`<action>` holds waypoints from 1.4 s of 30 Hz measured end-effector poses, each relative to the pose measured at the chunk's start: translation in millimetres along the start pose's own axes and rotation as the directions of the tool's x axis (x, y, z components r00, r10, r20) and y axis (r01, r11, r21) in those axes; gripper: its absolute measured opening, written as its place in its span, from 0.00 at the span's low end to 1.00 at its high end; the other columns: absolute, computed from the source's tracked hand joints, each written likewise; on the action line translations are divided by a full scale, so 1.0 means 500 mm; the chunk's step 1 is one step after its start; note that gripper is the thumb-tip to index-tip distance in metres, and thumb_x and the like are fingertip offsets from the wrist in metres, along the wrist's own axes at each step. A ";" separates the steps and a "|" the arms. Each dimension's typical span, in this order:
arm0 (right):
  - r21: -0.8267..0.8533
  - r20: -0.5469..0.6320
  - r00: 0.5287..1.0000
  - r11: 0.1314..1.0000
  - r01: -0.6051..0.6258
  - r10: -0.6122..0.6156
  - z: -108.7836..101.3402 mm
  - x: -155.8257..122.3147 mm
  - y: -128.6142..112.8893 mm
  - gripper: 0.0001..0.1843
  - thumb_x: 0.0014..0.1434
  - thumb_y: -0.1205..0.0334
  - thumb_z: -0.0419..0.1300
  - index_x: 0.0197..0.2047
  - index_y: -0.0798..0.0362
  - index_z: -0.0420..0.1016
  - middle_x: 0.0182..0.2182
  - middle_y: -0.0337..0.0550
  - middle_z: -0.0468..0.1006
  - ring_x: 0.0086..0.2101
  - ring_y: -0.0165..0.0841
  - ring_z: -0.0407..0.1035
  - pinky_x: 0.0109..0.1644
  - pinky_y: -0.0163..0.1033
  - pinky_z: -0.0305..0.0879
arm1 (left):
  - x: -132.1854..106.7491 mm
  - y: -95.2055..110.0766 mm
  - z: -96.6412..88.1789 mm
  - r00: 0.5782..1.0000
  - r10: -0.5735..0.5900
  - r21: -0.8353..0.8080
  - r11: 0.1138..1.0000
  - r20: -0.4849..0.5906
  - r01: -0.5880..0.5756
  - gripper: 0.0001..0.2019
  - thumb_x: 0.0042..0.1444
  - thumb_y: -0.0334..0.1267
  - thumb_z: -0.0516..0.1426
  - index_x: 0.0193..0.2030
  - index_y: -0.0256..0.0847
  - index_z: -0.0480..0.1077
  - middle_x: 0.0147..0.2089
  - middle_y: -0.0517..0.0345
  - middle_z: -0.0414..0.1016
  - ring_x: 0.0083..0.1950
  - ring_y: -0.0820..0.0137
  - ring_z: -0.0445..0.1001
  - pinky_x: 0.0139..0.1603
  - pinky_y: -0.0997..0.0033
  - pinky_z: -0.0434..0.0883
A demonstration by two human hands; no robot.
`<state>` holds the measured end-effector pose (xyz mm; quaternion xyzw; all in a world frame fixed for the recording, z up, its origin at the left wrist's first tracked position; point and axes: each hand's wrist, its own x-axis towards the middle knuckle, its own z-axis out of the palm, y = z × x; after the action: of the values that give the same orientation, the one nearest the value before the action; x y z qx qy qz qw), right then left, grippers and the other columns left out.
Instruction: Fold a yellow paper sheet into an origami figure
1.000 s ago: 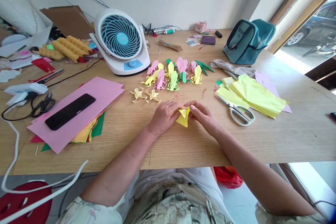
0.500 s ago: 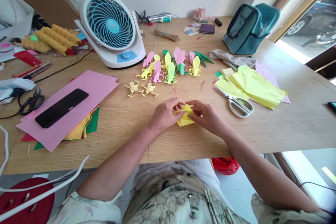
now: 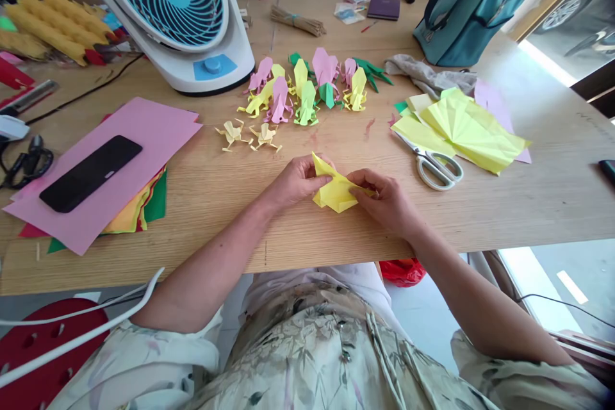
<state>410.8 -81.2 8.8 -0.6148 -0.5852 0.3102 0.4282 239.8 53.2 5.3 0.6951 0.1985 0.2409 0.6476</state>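
Between my two hands is a folded piece of yellow paper (image 3: 339, 193), held just over the front part of the wooden table (image 3: 230, 205). My left hand (image 3: 298, 180) pinches its left side, thumb on top and fingers behind. On the other side my right hand (image 3: 384, 195) grips the right edge between thumb and fingers. One pointed corner sticks up beside the left fingers. Beyond the hands stand several folded paper figures, among them a pink one (image 3: 279, 101) and a light green one (image 3: 306, 106). Two small cream paper frogs (image 3: 264, 134) sit in front of them.
To the right lie white-handled scissors (image 3: 438, 170) beside crumpled yellow sheets (image 3: 473, 125). At left, a black phone (image 3: 91, 173) rests on pink paper (image 3: 158, 125). A fan (image 3: 211, 67) stands at the back left, a teal bag (image 3: 473, 6) at the back right.
The yellow paper has been opened out wider, with a corner now pointing up. My hands have moved slightly apart. The whole view has tilted downward.
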 end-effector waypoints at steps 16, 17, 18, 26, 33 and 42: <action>-0.295 0.008 1.000 0.955 0.026 -0.025 -0.009 -0.041 -0.009 0.15 0.64 0.59 0.60 0.54 0.48 0.74 0.43 0.45 0.76 0.40 0.36 0.73 0.43 0.40 0.68 | 0.020 0.001 -0.002 0.992 0.129 0.573 0.812 0.011 -0.112 0.06 0.49 0.32 0.64 0.35 0.39 0.74 0.38 0.60 0.74 0.41 0.69 0.70 0.45 0.68 0.68; -0.310 -0.001 1.000 0.951 0.016 -0.018 -0.006 -0.041 -0.010 0.16 0.62 0.58 0.62 0.53 0.48 0.73 0.43 0.45 0.76 0.40 0.37 0.73 0.43 0.41 0.69 | 0.021 -0.001 -0.001 0.991 0.134 0.602 0.791 0.007 -0.111 0.06 0.49 0.32 0.64 0.35 0.39 0.73 0.38 0.60 0.74 0.42 0.68 0.71 0.47 0.66 0.69; -0.332 -0.010 1.000 0.943 0.010 -0.014 -0.003 -0.041 -0.011 0.16 0.61 0.59 0.63 0.53 0.48 0.73 0.42 0.44 0.76 0.40 0.37 0.73 0.44 0.42 0.69 | 0.022 -0.005 0.000 0.991 0.137 0.624 0.774 -0.004 -0.104 0.07 0.50 0.32 0.64 0.36 0.39 0.73 0.38 0.60 0.74 0.42 0.68 0.71 0.48 0.65 0.69; -0.490 -0.028 0.997 0.870 0.054 -0.078 0.009 -0.044 -0.004 0.16 0.62 0.61 0.61 0.53 0.49 0.72 0.41 0.46 0.75 0.40 0.40 0.72 0.44 0.45 0.69 | -0.014 -0.003 0.017 0.964 0.261 0.818 0.563 -0.044 -0.115 0.10 0.59 0.33 0.60 0.48 0.41 0.69 0.50 0.53 0.69 0.53 0.61 0.71 0.54 0.57 0.70; -0.460 -0.104 0.991 0.888 0.023 -0.079 0.015 -0.079 -0.015 0.16 0.63 0.62 0.61 0.54 0.49 0.71 0.41 0.46 0.75 0.38 0.39 0.73 0.41 0.44 0.71 | -0.064 0.035 0.075 0.968 0.105 0.901 0.355 0.228 -0.250 0.13 0.63 0.25 0.48 0.43 0.37 0.73 0.40 0.53 0.71 0.43 0.67 0.73 0.43 0.68 0.72; -0.193 -0.119 0.993 0.981 -0.007 -0.016 0.037 -0.179 -0.061 0.14 0.69 0.60 0.55 0.57 0.46 0.66 0.48 0.47 0.77 0.42 0.37 0.75 0.45 0.42 0.72 | -0.120 0.090 0.113 0.994 0.028 0.806 0.583 0.105 -0.102 0.12 0.70 0.34 0.46 0.50 0.41 0.70 0.45 0.54 0.76 0.46 0.66 0.77 0.46 0.67 0.73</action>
<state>369.8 -167.8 17.0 -0.6695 -0.5873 0.2134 0.4015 223.4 -31.0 43.2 0.9295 0.2345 0.1192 0.2587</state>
